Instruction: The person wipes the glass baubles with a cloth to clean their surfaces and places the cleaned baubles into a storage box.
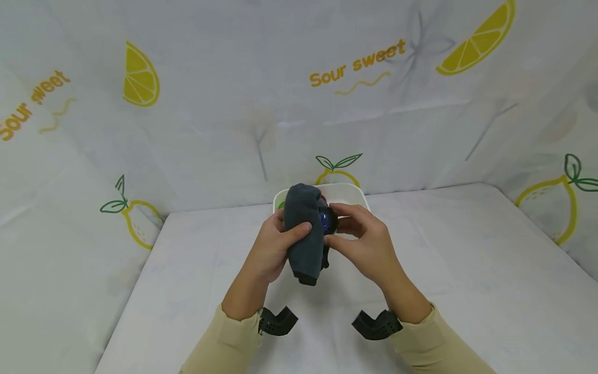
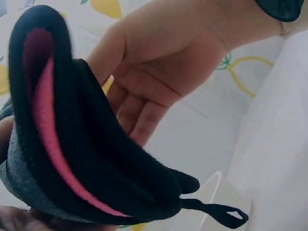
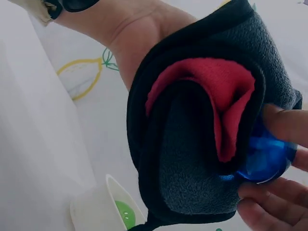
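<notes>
A folded grey cloth (image 1: 302, 228) with black edging and a pink-red inner side is held up above the table. My left hand (image 1: 273, 249) grips it from the left, thumb across its front. A shiny blue round object (image 3: 267, 161) sits against the cloth's right side, partly hidden by it. My right hand (image 1: 369, 241) pinches this blue object between thumb and fingers. In the left wrist view, the cloth's folds (image 2: 91, 139) show the pink lining, and a black loop (image 2: 226, 211) hangs from one corner.
Behind the hands, a white container (image 1: 348, 193) stands near the table's back edge, partly covered by the cloth. A green item (image 3: 125, 214) with small holes lies in it. The table has a white cover (image 1: 444, 270), and lemon-printed sheets (image 1: 224, 104) hang around it.
</notes>
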Action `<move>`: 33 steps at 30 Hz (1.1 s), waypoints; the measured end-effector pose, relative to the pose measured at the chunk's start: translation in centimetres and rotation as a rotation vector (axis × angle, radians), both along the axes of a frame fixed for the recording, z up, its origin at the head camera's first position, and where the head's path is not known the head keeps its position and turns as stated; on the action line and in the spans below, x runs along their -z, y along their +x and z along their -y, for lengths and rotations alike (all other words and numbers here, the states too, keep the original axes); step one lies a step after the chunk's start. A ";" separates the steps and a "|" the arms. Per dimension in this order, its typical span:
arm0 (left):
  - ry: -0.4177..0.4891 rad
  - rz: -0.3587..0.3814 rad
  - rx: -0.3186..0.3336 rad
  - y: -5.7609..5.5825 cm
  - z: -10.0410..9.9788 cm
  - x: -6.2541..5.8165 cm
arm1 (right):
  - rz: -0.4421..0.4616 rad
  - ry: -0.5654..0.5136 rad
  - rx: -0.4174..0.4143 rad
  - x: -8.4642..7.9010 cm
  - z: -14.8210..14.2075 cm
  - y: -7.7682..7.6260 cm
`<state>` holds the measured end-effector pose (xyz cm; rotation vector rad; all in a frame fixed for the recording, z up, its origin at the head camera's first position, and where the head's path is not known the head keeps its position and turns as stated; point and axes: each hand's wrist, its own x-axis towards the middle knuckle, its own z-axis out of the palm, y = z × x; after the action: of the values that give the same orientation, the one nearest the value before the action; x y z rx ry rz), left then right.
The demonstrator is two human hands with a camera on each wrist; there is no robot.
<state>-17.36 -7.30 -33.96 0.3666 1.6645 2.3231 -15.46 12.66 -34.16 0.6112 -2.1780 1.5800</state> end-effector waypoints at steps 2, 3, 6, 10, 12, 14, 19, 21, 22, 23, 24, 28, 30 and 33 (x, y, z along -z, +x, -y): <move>-0.026 -0.005 -0.027 0.1 -0.1 0.0 | 0.100 -0.020 0.017 0.0 -0.1 -0.1; -0.037 -0.013 -0.037 0.1 -0.1 0.1 | 0.145 -0.031 0.021 0.0 -0.2 -0.1; -0.054 -0.037 -0.057 0.1 -0.2 0.2 | 0.239 -0.028 0.013 0.0 -0.2 -0.3; -0.065 -0.070 -0.047 0.1 -0.3 0.2 | 0.289 -0.034 -0.023 0.0 0.0 -0.4; -0.078 -0.076 -0.033 0.2 -0.4 0.2 | 0.309 -0.053 -0.044 0.0 0.0 -0.4; -0.090 -0.077 -0.022 0.2 -0.5 0.2 | 0.329 -0.075 -0.072 0.1 0.0 -0.4; -0.092 -0.086 -0.047 0.4 -0.5 0.2 | 0.356 -0.120 -0.191 0.3 -0.2 -0.7; -0.094 -0.098 -0.073 0.4 -0.3 0.2 | 0.347 -0.130 -0.243 0.3 -0.3 -0.7; -0.093 -0.101 -0.088 0.4 -0.3 0.2 | 0.335 -0.130 -0.262 0.2 -0.4 -0.7; -0.090 -0.104 -0.105 0.4 -0.2 0.2 | 0.327 -0.122 -0.274 0.2 -0.4 -0.7; -0.086 -0.106 -0.123 0.4 -0.1 0.2 | 0.316 -0.110 -0.284 0.2 -0.4 -0.6; -0.037 -0.080 -0.216 0.2 0.2 0.1 | 0.275 -0.018 -0.275 0.1 -0.1 -0.3; -0.012 -0.070 -0.256 0.0 0.3 0.0 | 0.255 0.021 -0.252 0.1 0.2 -0.1; 0.000 -0.057 -0.282 0.0 0.3 0.0 | 0.218 0.067 -0.198 0.0 0.5 0.3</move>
<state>-17.38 -7.58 -33.95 0.2109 1.8484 2.5327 -15.13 12.12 -34.21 0.7245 -2.4010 1.7529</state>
